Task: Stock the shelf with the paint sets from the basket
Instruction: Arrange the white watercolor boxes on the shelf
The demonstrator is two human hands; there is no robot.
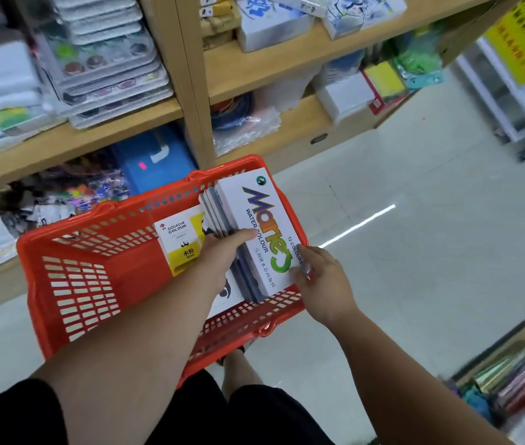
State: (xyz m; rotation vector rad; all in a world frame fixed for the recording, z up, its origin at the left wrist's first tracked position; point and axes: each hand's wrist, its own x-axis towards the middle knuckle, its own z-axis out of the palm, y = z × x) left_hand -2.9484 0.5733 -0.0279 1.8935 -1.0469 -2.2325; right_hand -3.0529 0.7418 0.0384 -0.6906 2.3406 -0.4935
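Note:
A red plastic basket (71, 277) sits on the floor in front of the wooden shelf (94, 136). In its right half stands a stack of white water colour paint sets (254, 216), tilted up on edge. My left hand (219, 255) grips the stack's left side, thumb across the top box. My right hand (319, 277) holds the stack's lower right corner. A yellow and white gouache colour box (179, 239) lies in the basket just left of the stack. Another white box lies under my left wrist, mostly hidden.
The shelf holds paint palettes (107, 59) at upper left, white paper packs (274, 30) at upper right, and a blue box (155, 155) low behind the basket. A bin of shiny rolls (511, 374) is at lower right. Pale tiled floor (415, 252) stretches to the right.

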